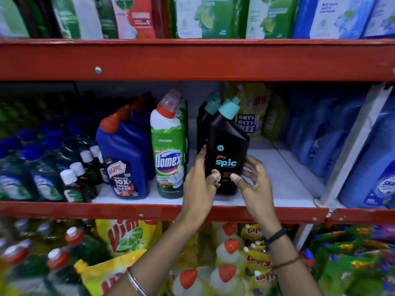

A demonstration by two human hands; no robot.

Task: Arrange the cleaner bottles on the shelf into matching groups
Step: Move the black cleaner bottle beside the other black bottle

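Note:
A black Spic bottle (227,150) with a teal cap stands at the front of the middle shelf (284,184). My left hand (199,184) and my right hand (253,180) both grip its lower part, thumbs on the label. Two more black teal-capped bottles (206,116) stand right behind it. To the left stands a green and white Domex bottle (170,150) with a red collar. Further left are blue Harpic bottles (126,154) with red caps, in a row going back.
Small dark white-capped bottles (73,184) and blue-capped dark bottles fill the shelf's left. Yellow refill pouches (253,116) stand at the back, blue bottles (350,150) beyond a white divider on the right. Bare white shelf lies right of my hands. Red shelf rails run above and below.

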